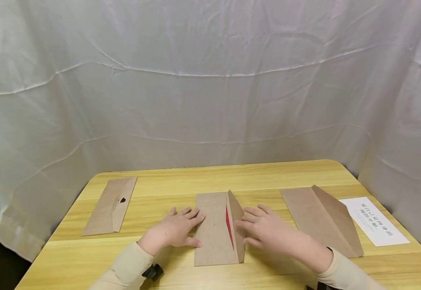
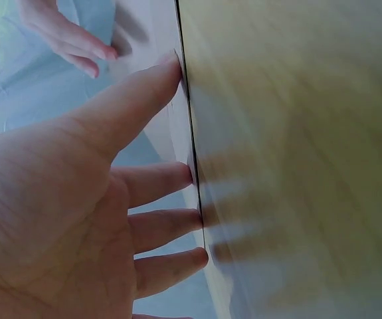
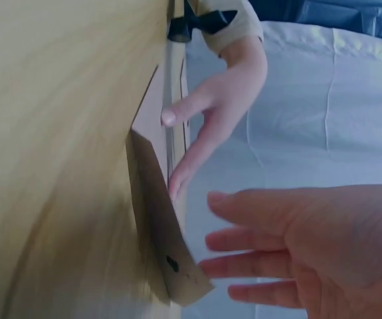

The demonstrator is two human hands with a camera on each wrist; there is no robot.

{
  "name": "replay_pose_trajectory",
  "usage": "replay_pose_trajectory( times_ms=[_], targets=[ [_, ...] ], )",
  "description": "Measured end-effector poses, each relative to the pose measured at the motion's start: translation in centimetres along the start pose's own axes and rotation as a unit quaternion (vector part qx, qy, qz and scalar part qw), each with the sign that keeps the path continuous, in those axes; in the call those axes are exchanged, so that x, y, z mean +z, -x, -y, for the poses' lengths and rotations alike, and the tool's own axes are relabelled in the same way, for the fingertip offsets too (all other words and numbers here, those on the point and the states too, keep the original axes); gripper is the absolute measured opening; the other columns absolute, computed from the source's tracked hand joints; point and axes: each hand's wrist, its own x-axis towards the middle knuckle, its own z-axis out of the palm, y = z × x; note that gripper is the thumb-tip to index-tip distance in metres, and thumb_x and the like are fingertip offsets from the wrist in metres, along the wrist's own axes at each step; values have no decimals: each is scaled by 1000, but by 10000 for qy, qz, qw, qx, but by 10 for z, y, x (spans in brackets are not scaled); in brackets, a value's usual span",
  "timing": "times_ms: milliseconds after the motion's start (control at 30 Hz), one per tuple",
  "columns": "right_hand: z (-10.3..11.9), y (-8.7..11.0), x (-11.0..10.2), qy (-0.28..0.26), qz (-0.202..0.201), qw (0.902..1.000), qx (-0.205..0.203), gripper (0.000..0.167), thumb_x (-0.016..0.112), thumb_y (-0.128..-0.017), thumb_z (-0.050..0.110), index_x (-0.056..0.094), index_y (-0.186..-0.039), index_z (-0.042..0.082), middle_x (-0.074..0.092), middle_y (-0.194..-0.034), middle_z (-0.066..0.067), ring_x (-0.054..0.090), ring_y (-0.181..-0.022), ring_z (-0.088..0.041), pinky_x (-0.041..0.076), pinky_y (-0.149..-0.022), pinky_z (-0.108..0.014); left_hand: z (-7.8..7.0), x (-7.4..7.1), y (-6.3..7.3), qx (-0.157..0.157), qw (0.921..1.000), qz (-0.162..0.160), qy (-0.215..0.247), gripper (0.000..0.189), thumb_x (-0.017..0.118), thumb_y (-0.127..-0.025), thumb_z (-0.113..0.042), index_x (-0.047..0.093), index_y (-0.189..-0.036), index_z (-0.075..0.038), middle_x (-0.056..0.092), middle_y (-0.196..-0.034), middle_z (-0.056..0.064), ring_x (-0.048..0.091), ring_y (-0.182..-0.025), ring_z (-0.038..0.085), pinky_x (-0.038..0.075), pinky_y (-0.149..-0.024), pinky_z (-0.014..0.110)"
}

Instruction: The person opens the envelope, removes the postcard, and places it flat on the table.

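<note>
Middle envelope (image 1: 214, 237), brown paper, lies flat on the bench between both hands, its flap (image 1: 237, 217) lifted along the right side. Left hand (image 1: 177, 229): fingers straight and spread apart, thumb and index fingertips resting over the envelope's left edge. Right hand (image 1: 268, 229): fingers apart and lightly bent, tips at the flap; we can't tell for sure whether they touch it.

Head view gives us a strip of red (image 1: 228, 222) inside the mouth of the envelope; neither wrist view shows that. Right wrist view gives us the flap's outer face with a small black mark (image 3: 171, 264), which the head view misses. Left wrist view is nearly edge-on: we get the palm side and the fingertips along a thin dark edge.

Further out, left envelope (image 1: 103, 205) lies with its flap down, another black mark (image 1: 122, 200) on it; we can't make out a brand. Right envelope (image 1: 308, 217) has its flap folded out. Next to that flap, white card (image 1: 373, 221) carries rows of dark printed characters plus finer lines, too small for us to read. Bench (image 1: 181, 181) is yellowish wood-grain, with pale curtain (image 1: 210, 108) around it.
</note>
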Motion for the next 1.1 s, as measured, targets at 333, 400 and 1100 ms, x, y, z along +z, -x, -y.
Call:
replay_pose_trajectory(
  times_ms=[333,400,1100],
  targets=[
    [-17,-1,11,-6,409,9988,280,42,65,-90,41,65,-124,17,67,-124,-1,57,-125,-33,46,-99,-58,1,1,-2,3,10000,-11,58,80,64,-84,-59,40,-150,-21,35,-158,9,32,-146,33,23,-113,67],
    [-19,-3,15,-109,580,9978,287,42,64,-91,41,64,-125,17,66,-126,-3,56,-126,-33,46,-100,-56,1,1,-2,-5,10000,11,77,80,64,-84,-60,40,-150,-21,34,-158,8,31,-146,33,22,-113,67],
    [-42,-36,42,-1090,965,9872,645,80,69,-82,54,47,-145,9,45,-149,-17,36,-141,-41,35,-108,-61,3,-1,-4,60,10000,59,21,78,65,-83,-59,41,-149,-24,34,-158,8,30,-146,35,20,-115,66]
  ],
)
